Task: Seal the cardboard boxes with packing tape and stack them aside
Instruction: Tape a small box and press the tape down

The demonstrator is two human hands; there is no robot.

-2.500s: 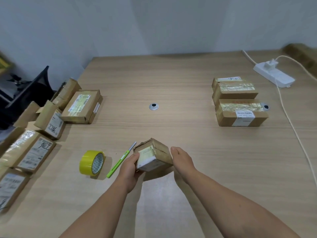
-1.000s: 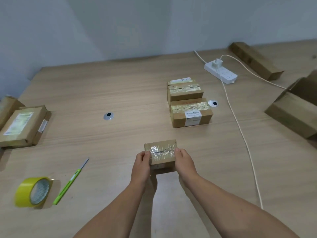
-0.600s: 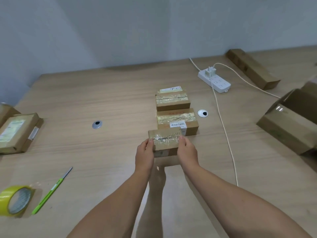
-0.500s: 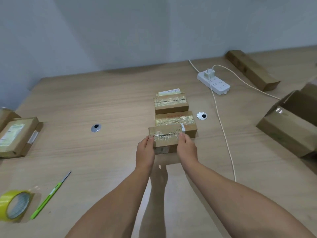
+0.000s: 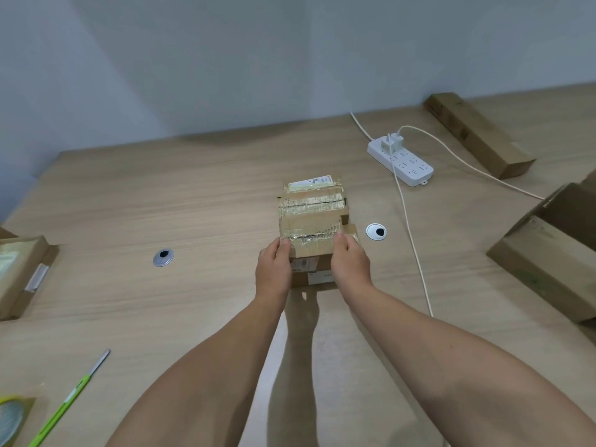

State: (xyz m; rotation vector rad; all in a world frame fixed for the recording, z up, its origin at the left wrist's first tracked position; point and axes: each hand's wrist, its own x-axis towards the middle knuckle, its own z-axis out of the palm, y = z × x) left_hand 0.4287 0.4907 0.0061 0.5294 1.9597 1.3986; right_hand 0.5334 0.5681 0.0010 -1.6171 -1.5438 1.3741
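- Small taped box (image 5: 310,237): held between both hands, on or just above a larger taped box (image 5: 317,278); contact cannot be told.
- Left hand (image 5: 272,271): grip pressed on the small box's left side.
- Right hand (image 5: 350,265): grip pressed on its right side.
- Two more taped boxes (image 5: 312,201): just behind, on the tabletop (image 5: 200,201).
- Tape roll (image 5: 11,419), green cutter (image 5: 69,398): near left corner.
- Power strip (image 5: 401,162): far right, cable trailing.
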